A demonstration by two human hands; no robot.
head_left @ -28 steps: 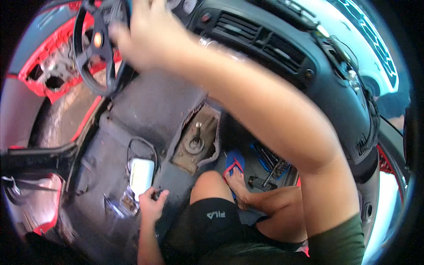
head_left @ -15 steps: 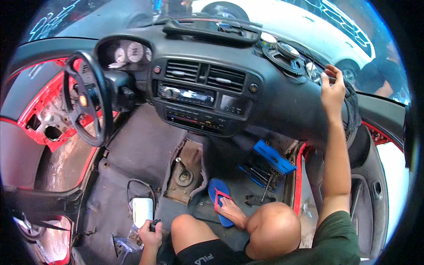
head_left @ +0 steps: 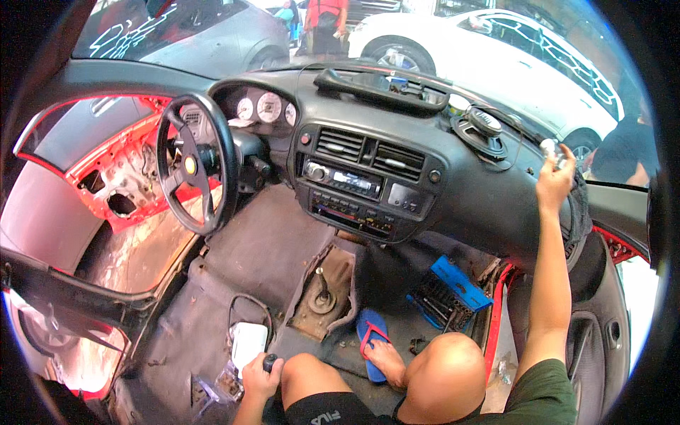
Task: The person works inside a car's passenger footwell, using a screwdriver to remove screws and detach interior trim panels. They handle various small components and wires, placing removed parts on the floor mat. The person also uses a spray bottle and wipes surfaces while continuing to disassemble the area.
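Observation:
My left hand (head_left: 262, 379) grips a small black object (head_left: 269, 362), possibly a tool handle, beside a white rectangular item (head_left: 248, 341) and crumpled clear plastic (head_left: 229, 382) on the car's bare floor. At the dashboard's right end, my right hand (head_left: 556, 177) has its fingers round a small silvery object (head_left: 549, 147), partly hidden by them, near a round black speaker (head_left: 476, 134) with wires. Below, an open blue socket set (head_left: 453, 280) lies in the footwell near my sandalled foot (head_left: 379, 354).
Steering wheel (head_left: 228, 166) at left, head unit (head_left: 342, 180) centred, gear lever (head_left: 322, 294) on the tunnel. The red door frame (head_left: 124, 177) has stripped panels. Through the windscreen are a white car (head_left: 489, 57), a person in red (head_left: 326, 18) and another in dark clothing (head_left: 623, 156).
My right hand has swung from near the steering wheel to the dashboard's right end and closed on the silvery object. My left hand stays low with the black object. The view has shifted.

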